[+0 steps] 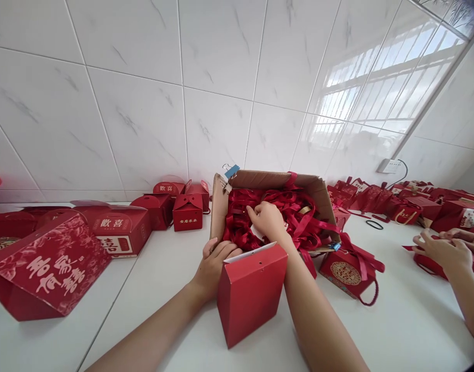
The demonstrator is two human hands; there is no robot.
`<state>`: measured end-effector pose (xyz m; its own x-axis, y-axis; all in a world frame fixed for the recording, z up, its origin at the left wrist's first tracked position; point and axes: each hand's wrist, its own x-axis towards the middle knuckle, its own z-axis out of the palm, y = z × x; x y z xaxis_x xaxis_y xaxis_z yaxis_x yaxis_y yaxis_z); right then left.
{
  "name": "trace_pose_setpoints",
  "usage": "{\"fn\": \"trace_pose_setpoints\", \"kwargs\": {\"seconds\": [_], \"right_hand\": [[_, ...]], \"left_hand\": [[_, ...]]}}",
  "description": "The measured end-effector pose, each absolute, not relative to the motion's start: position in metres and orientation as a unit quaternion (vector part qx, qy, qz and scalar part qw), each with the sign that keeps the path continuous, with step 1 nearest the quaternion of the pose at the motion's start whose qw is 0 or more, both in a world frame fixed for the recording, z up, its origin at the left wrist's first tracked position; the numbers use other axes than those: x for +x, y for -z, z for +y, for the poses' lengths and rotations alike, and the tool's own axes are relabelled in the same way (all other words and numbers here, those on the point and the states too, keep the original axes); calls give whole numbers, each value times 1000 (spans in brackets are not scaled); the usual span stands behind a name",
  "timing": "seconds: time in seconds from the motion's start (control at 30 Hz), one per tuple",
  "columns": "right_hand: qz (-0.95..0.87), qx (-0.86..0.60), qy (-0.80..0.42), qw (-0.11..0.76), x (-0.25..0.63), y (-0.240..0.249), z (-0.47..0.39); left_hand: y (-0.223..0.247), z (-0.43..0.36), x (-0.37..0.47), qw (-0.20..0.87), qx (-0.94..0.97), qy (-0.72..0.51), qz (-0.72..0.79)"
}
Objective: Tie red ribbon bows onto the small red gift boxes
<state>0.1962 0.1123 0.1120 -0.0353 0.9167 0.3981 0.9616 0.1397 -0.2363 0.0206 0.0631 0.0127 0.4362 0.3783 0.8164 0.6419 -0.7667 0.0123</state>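
Observation:
A cardboard box (214,206) full of tangled red ribbons (310,222) stands against the tiled wall. My right hand (270,222) reaches over its near side into the ribbons, fingers curled and pinching among them. Something small and white shows under that hand. My left hand (209,266) is at the carton's near left corner, fingers curled; their tips are partly hidden behind a plain red gift box (252,294). This gift box stands on the white table between my forearms, with small holes near its top edge. Whether my left hand grips it or the carton's rim cannot be seen.
Red gift boxes (122,222) crowd the left side, with a large one (54,266) nearest. A ribbon-tied gift box (345,271) sits right of the carton. More boxes (405,209) line the right wall side. Another person's hands (449,250) handle a red box at far right.

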Motion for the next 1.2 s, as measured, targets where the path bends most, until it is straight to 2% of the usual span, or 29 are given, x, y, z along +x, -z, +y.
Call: {"fn": "trace_pose_setpoints", "kwargs": {"seconds": [0.43,0.6,0.97,1.2], "right_hand": [[-803,-584,-17,114,192,-92,121],[-803,-581,-12,133,192,-91,122],[-747,-583,42,317,201,-107,119],[-590,-492,90,633,222,-137,93]], "left_hand": [[-11,61,24,147,-829,449,-299],[-10,62,23,153,-829,439,-310],[-12,62,22,139,-828,454,-299],[-12,69,17,200,-829,423,-307]]}}
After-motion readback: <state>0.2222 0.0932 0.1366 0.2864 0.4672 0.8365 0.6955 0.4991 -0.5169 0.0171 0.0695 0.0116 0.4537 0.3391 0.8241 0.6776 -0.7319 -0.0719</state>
